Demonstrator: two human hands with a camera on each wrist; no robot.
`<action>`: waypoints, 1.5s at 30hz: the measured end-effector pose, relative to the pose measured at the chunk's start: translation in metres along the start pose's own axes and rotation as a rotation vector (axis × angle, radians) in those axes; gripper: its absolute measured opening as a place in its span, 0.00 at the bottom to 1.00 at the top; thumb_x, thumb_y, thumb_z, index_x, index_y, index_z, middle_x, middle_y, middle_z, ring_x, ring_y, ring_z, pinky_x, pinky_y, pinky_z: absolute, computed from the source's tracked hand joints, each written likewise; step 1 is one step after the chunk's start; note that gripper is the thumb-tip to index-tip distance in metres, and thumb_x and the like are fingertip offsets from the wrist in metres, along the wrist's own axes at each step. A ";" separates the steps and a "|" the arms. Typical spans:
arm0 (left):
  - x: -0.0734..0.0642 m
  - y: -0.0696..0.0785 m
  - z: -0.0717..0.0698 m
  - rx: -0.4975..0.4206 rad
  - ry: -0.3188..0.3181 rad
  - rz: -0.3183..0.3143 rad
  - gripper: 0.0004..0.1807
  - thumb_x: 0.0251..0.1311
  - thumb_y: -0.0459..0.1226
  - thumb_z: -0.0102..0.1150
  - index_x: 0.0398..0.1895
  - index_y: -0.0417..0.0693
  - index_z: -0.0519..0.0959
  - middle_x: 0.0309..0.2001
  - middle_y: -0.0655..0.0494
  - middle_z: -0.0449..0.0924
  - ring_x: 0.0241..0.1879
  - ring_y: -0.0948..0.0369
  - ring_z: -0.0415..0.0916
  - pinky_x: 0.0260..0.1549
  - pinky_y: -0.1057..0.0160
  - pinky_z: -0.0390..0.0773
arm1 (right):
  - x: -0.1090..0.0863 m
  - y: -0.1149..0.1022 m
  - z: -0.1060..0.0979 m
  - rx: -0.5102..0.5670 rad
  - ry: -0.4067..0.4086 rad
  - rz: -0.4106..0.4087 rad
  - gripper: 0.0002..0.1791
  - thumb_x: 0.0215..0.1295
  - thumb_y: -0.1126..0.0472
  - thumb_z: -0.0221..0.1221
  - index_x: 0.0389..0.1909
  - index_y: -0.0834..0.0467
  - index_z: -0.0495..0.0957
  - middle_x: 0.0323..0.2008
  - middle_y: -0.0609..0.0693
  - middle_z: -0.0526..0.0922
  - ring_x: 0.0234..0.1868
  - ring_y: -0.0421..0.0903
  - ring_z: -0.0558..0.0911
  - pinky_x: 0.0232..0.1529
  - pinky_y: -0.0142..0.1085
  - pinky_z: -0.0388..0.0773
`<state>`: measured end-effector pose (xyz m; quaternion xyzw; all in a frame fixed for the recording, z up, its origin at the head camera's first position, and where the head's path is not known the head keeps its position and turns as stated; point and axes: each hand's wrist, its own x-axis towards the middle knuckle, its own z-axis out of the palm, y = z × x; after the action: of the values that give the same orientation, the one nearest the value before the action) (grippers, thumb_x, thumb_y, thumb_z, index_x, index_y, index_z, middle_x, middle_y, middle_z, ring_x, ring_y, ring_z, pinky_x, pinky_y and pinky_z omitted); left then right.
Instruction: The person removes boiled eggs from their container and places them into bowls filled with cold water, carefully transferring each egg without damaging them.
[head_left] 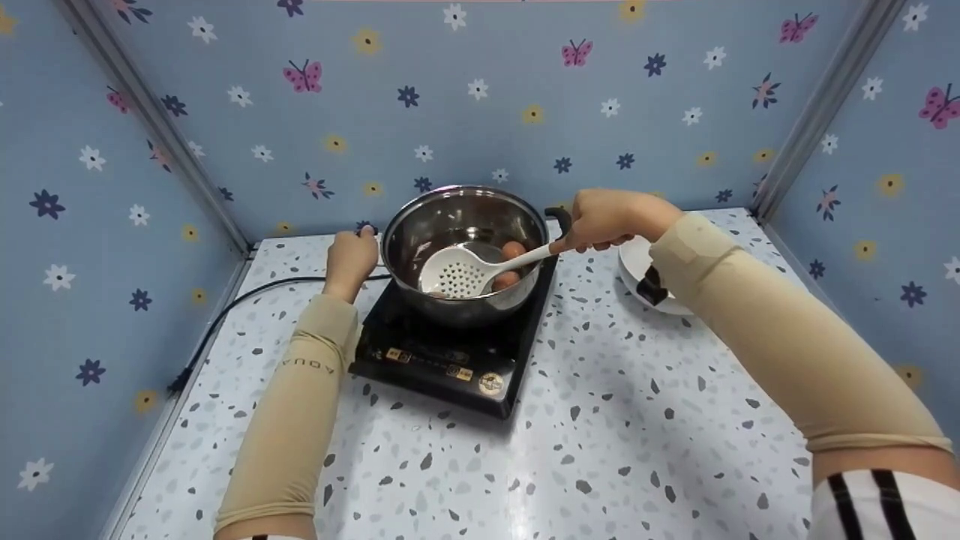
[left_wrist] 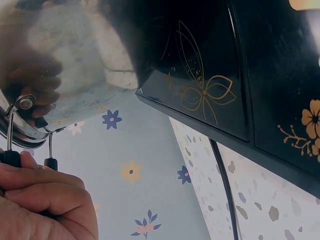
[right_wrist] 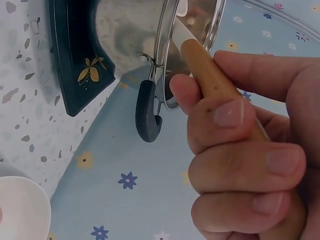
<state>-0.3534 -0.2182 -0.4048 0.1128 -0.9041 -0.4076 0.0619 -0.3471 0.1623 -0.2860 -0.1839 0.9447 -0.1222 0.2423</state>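
A stainless steel pot (head_left: 469, 313) stands on a black induction cooker (head_left: 431, 375) in the head view. My left hand (head_left: 351, 262) grips the pot's black side handle (left_wrist: 10, 159), with fingers curled around it in the left wrist view. In my right hand (head_left: 611, 217) is a white skimmer (head_left: 457, 274), held by its wooden handle (right_wrist: 212, 75). The perforated bowl of the skimmer is inside the pot. Brown eggs (head_left: 506, 280) show beside its neck; other contents are partly hidden. The pot's opposite handle (right_wrist: 146, 110) is close to my right hand.
To the right, partly behind my right forearm, is a white round vessel (head_left: 636, 259) with a black handle (head_left: 651, 286). A black cord (head_left: 251, 294) runs left across the speckled table (head_left: 637, 450). Patterned blue panels (head_left: 480, 135) enclose the back and sides.
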 end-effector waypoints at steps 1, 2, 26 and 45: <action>0.000 0.000 0.000 0.003 0.005 0.002 0.32 0.86 0.44 0.36 0.65 0.20 0.77 0.67 0.22 0.77 0.68 0.33 0.77 0.67 0.37 0.75 | 0.000 0.000 0.000 -0.014 0.009 -0.010 0.21 0.75 0.45 0.66 0.30 0.59 0.86 0.14 0.43 0.71 0.14 0.38 0.64 0.18 0.32 0.62; 0.000 0.001 0.000 0.007 0.007 0.003 0.32 0.86 0.44 0.36 0.65 0.20 0.77 0.67 0.22 0.77 0.69 0.33 0.77 0.68 0.37 0.75 | 0.000 -0.001 -0.001 -0.033 0.021 -0.019 0.20 0.75 0.46 0.66 0.31 0.59 0.87 0.15 0.43 0.73 0.15 0.38 0.65 0.18 0.31 0.63; -0.001 0.000 0.001 -0.005 -0.001 -0.011 0.28 0.87 0.43 0.34 0.50 0.28 0.80 0.57 0.24 0.82 0.53 0.41 0.78 0.60 0.39 0.76 | -0.004 0.002 -0.008 0.109 -0.171 0.027 0.21 0.78 0.44 0.64 0.33 0.56 0.87 0.15 0.41 0.71 0.14 0.37 0.61 0.17 0.31 0.60; -0.001 0.002 0.000 -0.004 -0.007 -0.029 0.31 0.87 0.45 0.33 0.56 0.26 0.80 0.58 0.26 0.82 0.52 0.42 0.77 0.59 0.41 0.75 | -0.012 0.026 -0.004 0.288 -0.151 0.050 0.19 0.81 0.49 0.60 0.42 0.61 0.88 0.17 0.43 0.72 0.15 0.37 0.60 0.19 0.32 0.60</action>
<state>-0.3527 -0.2167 -0.4028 0.1241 -0.9017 -0.4109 0.0530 -0.3473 0.1914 -0.2861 -0.1324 0.9007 -0.2363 0.3396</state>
